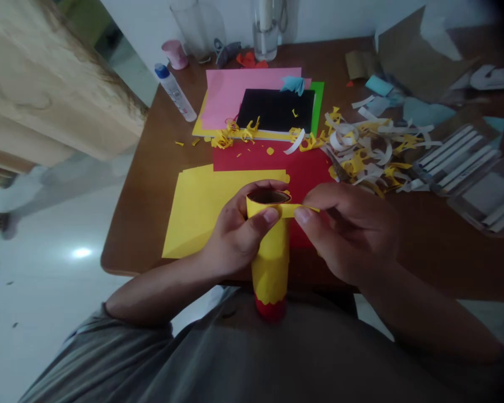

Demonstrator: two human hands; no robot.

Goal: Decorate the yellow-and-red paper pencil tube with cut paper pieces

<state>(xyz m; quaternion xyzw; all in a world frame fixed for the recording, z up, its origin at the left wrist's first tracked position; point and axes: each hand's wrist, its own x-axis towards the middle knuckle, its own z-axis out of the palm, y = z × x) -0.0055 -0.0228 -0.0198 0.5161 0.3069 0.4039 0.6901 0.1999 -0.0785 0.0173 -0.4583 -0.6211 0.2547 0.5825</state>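
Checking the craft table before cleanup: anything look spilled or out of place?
Yes: yellow and white paper scraps lie strewn across the wooden table, even onto the black card, unlike the stacked sheets.

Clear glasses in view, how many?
2. One clear glass stands at the far edge of the table, behind the pink cup; the second clear glass stands to its right. Both are cut off by the top of the frame; more could be out of view.

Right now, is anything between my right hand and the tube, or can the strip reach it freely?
Nothing visible stands in the way. Your right hand pinches the yellow paper strip, and the strip runs directly onto the upper end of the yellow-covered cardboard tube, which your left hand grips.
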